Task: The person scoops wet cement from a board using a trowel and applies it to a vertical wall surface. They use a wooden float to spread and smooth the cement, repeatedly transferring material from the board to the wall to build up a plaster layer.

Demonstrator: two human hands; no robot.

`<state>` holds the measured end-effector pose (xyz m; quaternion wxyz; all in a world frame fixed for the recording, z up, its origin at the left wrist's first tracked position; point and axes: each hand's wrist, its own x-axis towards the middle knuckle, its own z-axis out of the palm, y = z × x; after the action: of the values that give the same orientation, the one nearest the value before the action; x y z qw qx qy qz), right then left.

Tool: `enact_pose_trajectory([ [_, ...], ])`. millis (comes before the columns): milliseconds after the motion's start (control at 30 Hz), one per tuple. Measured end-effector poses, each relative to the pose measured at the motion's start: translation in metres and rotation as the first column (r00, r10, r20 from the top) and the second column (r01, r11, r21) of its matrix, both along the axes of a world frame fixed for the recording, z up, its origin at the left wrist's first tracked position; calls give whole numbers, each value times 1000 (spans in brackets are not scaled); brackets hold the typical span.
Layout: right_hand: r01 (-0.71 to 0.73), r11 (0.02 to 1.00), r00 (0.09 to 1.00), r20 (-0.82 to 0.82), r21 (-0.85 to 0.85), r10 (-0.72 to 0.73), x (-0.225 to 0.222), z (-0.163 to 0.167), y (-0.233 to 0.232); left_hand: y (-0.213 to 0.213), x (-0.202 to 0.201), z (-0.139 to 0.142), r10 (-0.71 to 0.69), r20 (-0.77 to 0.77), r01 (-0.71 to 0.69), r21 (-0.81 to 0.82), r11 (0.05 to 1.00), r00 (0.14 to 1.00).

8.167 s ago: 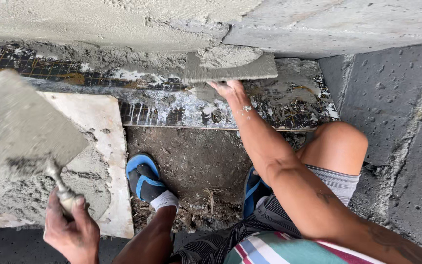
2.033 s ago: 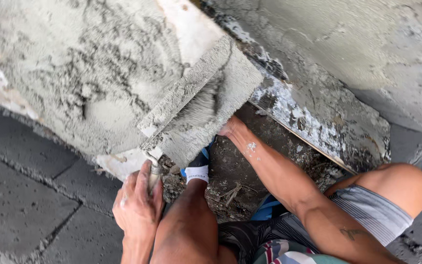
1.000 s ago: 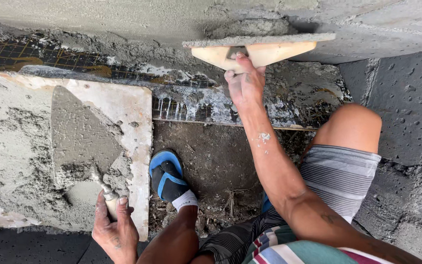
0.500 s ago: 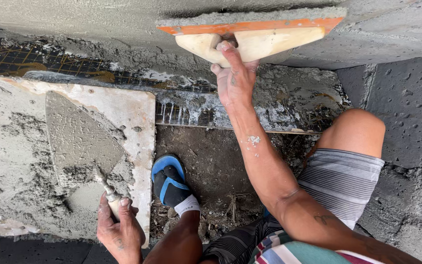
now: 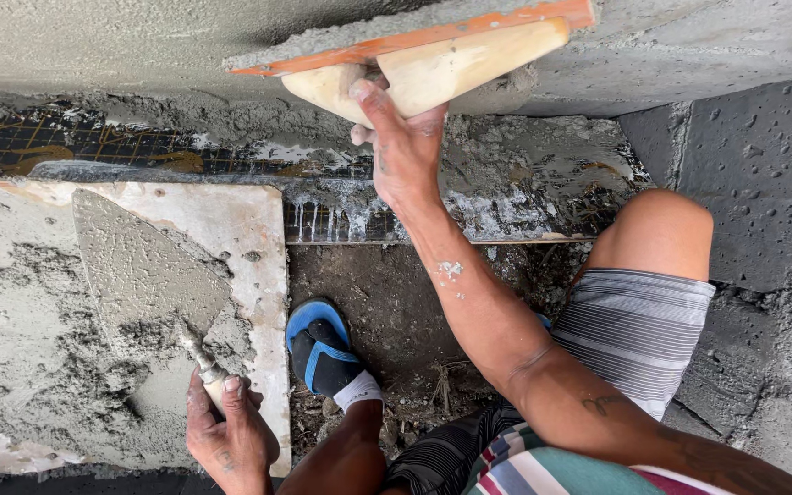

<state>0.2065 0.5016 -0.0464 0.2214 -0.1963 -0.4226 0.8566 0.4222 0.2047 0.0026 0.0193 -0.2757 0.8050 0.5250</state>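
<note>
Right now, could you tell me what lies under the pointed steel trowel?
The pointed steel trowel, held by the left hand, rests over a pale mortar-smeared board with wet grey mortar around it. Whatever is directly beneath the blade is covered.

Float tilts and climbs on the wall

The right hand (image 5: 402, 151) now pushes the wooden float (image 5: 423, 64) higher toward 12 o'clock than half a second ago, and the float's orange edge tips up toward 2 o'clock (it sat level before). The left hand (image 5: 229, 438) sits a little nearer 6 o'clock, with the mortar-coated trowel (image 5: 144, 270) lying flatter on the mortar board (image 5: 263, 275).
</note>
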Motion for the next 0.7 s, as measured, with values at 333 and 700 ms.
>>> enact_pose_trajectory([
  [333,-60,892,997,-25,448,79,-4,16,-40,3,-1,-2,-5,19,6,-19,1000,1000],
  [700,-862,396,433,867,318,246,108,-78,-74,2,2,4,20,-4,-20,-24,1000,1000],
])
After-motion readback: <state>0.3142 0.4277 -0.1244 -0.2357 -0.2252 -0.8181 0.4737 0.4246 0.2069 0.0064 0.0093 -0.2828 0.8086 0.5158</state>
